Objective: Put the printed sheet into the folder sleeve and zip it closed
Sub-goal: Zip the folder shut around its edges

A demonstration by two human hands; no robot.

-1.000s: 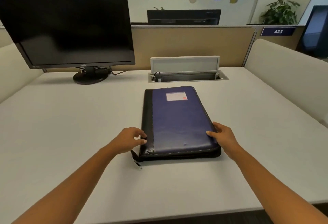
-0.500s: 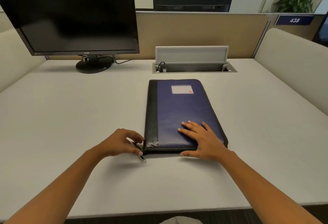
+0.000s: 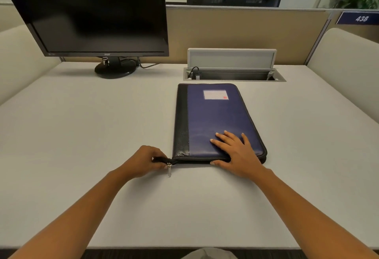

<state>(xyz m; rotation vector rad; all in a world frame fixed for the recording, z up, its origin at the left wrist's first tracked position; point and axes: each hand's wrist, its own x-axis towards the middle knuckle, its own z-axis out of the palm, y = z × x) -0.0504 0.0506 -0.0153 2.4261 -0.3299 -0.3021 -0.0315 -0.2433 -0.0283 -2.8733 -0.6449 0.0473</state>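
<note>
A blue zip folder [image 3: 213,119] with a black spine strip and a white label lies shut and flat on the white desk [image 3: 82,135]. My right hand [image 3: 235,152] lies flat on its near right corner, fingers spread, thumb at the front edge. My left hand [image 3: 143,161] pinches the black zip tail that sticks out from the folder's near left corner. A silver zip pull [image 3: 169,169] hangs from that tail, just right of my fingers. No printed sheet is in sight.
A black monitor [image 3: 92,12] on a round stand fills the back left. An open cable box [image 3: 233,74] with a raised lid sits just behind the folder. Beige partitions close off the back and both sides of the desk.
My right hand slid from the folder's right edge onto its top and now presses there. My left hand took hold of the zip tail and pulled it out leftward. The camera tilted down.
</note>
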